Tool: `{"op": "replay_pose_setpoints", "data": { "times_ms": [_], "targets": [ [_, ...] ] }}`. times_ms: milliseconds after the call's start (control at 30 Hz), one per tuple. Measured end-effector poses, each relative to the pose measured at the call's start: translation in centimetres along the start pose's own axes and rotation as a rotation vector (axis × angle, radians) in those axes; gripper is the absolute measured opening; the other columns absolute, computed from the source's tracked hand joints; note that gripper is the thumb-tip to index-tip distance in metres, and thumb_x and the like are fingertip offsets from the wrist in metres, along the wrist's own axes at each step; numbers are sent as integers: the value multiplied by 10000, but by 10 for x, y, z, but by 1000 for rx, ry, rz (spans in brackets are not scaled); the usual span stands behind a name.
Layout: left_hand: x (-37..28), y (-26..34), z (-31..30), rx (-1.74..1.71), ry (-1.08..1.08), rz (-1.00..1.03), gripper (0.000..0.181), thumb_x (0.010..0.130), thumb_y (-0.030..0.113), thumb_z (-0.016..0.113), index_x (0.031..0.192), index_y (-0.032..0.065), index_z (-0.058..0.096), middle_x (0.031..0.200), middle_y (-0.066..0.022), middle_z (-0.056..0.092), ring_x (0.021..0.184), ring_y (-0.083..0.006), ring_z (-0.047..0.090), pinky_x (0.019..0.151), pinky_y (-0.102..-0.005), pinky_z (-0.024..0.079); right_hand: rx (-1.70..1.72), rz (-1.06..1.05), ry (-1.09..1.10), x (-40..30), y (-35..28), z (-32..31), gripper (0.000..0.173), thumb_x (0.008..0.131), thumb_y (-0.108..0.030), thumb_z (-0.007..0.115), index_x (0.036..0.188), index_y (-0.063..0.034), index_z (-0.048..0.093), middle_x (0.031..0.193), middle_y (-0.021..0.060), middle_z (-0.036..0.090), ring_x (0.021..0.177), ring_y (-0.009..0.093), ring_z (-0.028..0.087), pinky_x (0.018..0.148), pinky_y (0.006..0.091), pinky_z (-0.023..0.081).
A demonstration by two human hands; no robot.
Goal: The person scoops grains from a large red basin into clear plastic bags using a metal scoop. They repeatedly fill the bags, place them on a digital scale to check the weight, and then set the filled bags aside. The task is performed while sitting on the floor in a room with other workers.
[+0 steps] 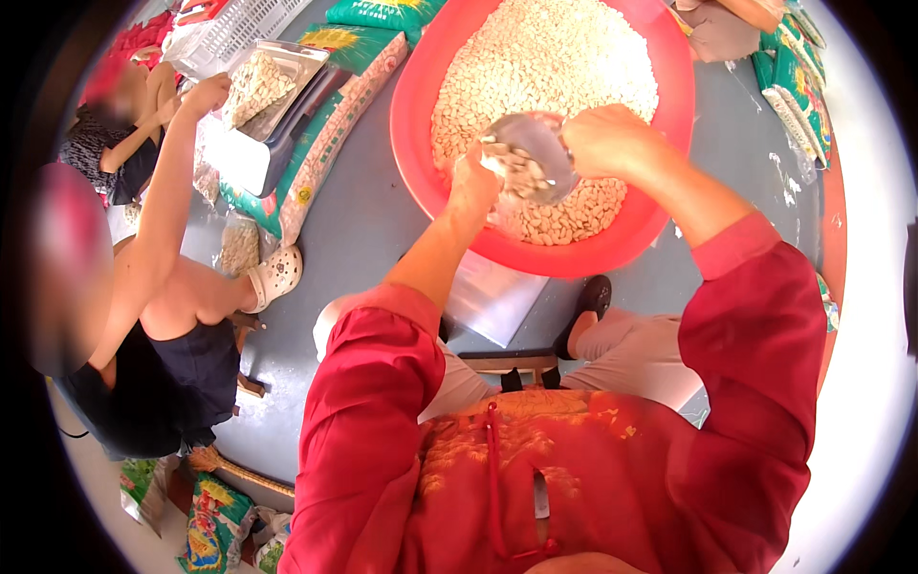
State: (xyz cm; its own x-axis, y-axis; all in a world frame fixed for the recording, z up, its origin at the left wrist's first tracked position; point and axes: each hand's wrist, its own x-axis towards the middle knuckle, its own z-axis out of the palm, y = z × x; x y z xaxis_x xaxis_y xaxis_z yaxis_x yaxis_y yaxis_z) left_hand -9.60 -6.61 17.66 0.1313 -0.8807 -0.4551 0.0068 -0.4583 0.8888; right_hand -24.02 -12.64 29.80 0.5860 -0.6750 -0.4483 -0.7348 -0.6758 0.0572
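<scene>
In front of me is a large red plastic tub point(674, 179) heaped with pale, flat seeds or beans point(545, 64). My right hand point(609, 143) grips a round metal bowl point(563, 161) by its right side, tilted over the tub. Some of the seeds lie in the bowl at its left side. At the bowl's left rim, my left hand point(475, 179) pinches what looks like the mouth of a clear plastic bag point(505, 215). The bag is hard to make out against the seeds below it.
A co-worker's hand point(208, 93) reaches to a bag of seeds point(262, 86) on a metal tray point(315, 61) over a scale. Green printed sacks point(287, 165) lie beneath. Another person sits beyond. A white crate point(244, 29) stands at the back left, sacks point(792, 93) at right.
</scene>
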Motion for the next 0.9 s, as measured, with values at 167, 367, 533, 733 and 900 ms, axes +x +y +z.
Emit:
{"op": "replay_pose_setpoints", "data": {
  "times_ms": [167, 367, 533, 733, 900],
  "targets": [
    [3, -5, -8, -157, 41, -17, 682, 635, -96, 424, 1283, -26, 223, 579, -72, 486, 384, -114, 366, 347, -261, 315, 246, 195, 163, -47, 31, 26, 201, 653, -156, 595, 784, -6, 566, 666, 150, 574, 599, 266, 565, 528, 353, 432],
    [-2, 25, -23, -577, 83, 176, 702, 584, -143, 426, 1260, -56, 259, 797, -168, 533, 401, -131, 409, 337, -270, 312, 1259, 621, 148, -88, 31, 104, 153, 731, -145, 588, 759, -9, 524, 572, 11, 452, 466, 74, 411, 398, 217, 312],
    [-19, 53, -72, -772, 71, 285, 678, 630, -135, 417, 1271, -33, 223, 852, -127, 495, 477, -154, 442, 410, -281, 343, 1278, 630, 187, -97, 45, 131, 160, 729, -144, 593, 733, -6, 514, 563, 18, 448, 447, 84, 403, 383, 238, 311],
    [-22, 54, -145, -845, 281, 424, 672, 640, -109, 422, 1269, -2, 212, 841, -106, 485, 498, -180, 443, 451, -304, 347, 1114, 612, 211, -98, 55, 146, 262, 710, -217, 613, 672, -3, 467, 558, 51, 466, 466, 133, 451, 424, 284, 386],
    [19, -2, -194, -690, 542, 380, 726, 624, -133, 425, 1283, -14, 144, 738, -132, 486, 483, -201, 467, 481, -334, 406, 1076, 610, 184, -92, 49, 137, 267, 706, -203, 611, 656, 5, 451, 560, 55, 467, 470, 136, 450, 432, 284, 382]
  ]
}}
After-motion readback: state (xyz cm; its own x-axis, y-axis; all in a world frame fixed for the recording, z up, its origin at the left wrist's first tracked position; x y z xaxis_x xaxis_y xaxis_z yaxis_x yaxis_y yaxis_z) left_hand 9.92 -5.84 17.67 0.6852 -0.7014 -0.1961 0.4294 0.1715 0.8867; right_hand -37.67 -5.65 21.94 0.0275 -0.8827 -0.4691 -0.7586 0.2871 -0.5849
